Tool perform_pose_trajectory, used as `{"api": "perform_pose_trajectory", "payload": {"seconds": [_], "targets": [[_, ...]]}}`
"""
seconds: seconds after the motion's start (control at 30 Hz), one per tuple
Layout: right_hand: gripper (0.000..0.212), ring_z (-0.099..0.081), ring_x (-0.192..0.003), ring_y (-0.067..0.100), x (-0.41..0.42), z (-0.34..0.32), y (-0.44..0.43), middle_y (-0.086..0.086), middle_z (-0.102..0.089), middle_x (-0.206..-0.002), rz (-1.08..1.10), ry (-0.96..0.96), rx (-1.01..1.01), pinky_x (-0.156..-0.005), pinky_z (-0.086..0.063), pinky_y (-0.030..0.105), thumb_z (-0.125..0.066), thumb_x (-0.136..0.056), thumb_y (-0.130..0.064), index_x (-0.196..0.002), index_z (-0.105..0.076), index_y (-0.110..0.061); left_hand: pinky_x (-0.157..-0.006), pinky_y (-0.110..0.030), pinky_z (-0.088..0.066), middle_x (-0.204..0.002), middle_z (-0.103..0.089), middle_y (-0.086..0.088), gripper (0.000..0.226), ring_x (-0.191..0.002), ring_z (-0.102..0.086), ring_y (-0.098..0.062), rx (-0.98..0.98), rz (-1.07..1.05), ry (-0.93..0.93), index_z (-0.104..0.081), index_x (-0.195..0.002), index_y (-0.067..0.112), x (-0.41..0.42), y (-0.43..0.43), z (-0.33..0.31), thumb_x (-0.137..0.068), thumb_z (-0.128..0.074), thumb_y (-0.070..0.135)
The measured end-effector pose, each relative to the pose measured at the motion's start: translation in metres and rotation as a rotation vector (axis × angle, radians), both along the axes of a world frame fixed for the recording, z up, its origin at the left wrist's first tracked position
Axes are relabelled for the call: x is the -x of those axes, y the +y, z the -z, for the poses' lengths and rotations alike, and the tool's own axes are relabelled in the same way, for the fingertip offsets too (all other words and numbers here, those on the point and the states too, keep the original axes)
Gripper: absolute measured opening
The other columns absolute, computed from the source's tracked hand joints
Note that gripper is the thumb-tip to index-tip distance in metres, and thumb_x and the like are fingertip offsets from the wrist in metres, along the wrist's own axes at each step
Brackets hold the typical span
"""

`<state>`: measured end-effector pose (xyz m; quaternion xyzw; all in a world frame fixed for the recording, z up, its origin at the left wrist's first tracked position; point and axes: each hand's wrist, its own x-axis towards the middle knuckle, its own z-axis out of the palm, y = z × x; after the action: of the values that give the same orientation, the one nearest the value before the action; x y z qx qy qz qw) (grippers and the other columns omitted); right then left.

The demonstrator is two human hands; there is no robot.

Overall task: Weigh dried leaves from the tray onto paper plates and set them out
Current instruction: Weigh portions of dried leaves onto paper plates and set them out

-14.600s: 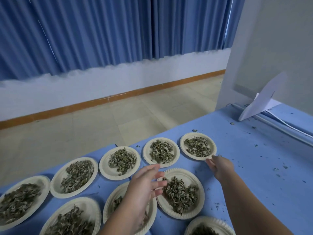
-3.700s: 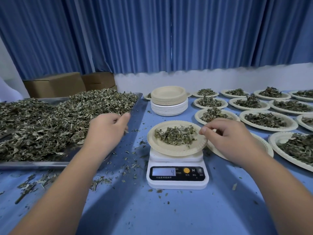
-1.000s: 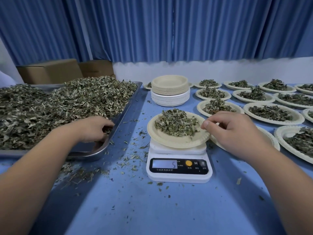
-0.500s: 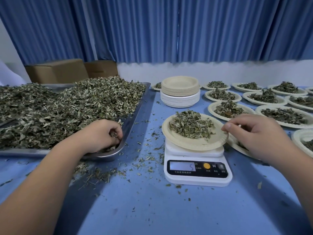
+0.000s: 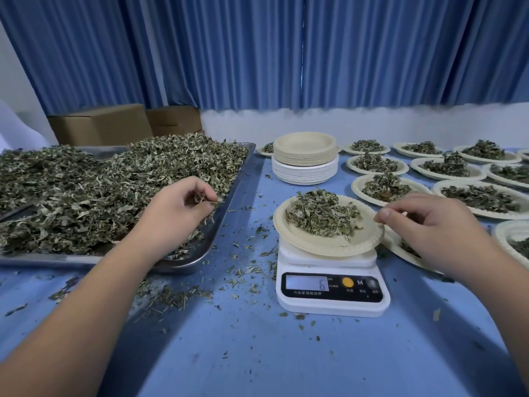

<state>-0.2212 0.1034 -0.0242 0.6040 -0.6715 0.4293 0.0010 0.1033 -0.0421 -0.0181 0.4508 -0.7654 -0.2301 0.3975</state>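
Note:
A metal tray (image 5: 239,179) at the left is heaped with dried leaves (image 5: 86,196). My left hand (image 5: 174,213) hovers over the tray's right side and pinches a small tuft of leaves. A white digital scale (image 5: 332,290) stands in the middle, its display reading 6. On it sits a paper plate (image 5: 329,245) with a mound of leaves (image 5: 323,213). My right hand (image 5: 429,224) is at that plate's right rim with curled fingers, thumb and forefinger pinching the edge.
A stack of unused paper plates (image 5: 305,159) stands behind the scale. Several filled plates (image 5: 446,167) lie in rows at the right, one partly under my right hand. Cardboard boxes (image 5: 103,124) sit behind the tray. Leaf crumbs (image 5: 171,296) litter the blue table.
My left hand has lifted from the tray's near corner with a pinch of leaves. The scale reading went from 5 to 6. My right hand has stayed at the plate's rim.

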Motion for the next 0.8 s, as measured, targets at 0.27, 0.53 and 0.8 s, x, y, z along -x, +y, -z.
{"api": "perform_pose_trajectory", "payload": {"seconds": [0.27,0.53,0.8], "targets": [[0.019,-0.052,-0.058,-0.003,0.003,0.001,-0.001,-0.013,-0.063,-0.077,-0.015,-0.033,-0.016,-0.053,-0.034,0.005,-0.063,-0.089,-0.023,-0.073,-0.072,-0.030,-0.074,-0.022,-0.056,-0.088,-0.070,0.013,0.038,-0.079,-0.063,-0.005,0.088,0.230,0.356,-0.063,-0.079,0.031,0.068,0.046,-0.017,-0.087,-0.062,-0.005],[0.018,-0.052,-0.062,0.002,0.004,0.002,-0.003,-0.012,-0.062,-0.072,-0.038,-0.039,-0.007,-0.054,-0.034,0.009,-0.065,-0.089,-0.025,-0.073,-0.073,-0.028,-0.079,0.001,-0.033,-0.104,-0.062,0.016,0.024,-0.093,-0.052,0.008,0.246,0.379,-0.065,-0.067,-0.104,0.026,0.139,0.058,-0.019,-0.090,-0.064,0.006],[0.027,-0.053,-0.066,0.003,0.002,0.001,-0.003,-0.020,-0.064,-0.078,-0.075,0.007,0.012,-0.055,-0.035,0.005,-0.063,-0.088,-0.028,-0.067,-0.065,-0.043,-0.084,-0.013,-0.036,-0.120,-0.054,0.018,0.032,-0.103,-0.049,0.003,0.312,0.299,-0.166,-0.061,-0.122,0.035,0.123,0.051,-0.003,-0.091,-0.059,0.042]]}}
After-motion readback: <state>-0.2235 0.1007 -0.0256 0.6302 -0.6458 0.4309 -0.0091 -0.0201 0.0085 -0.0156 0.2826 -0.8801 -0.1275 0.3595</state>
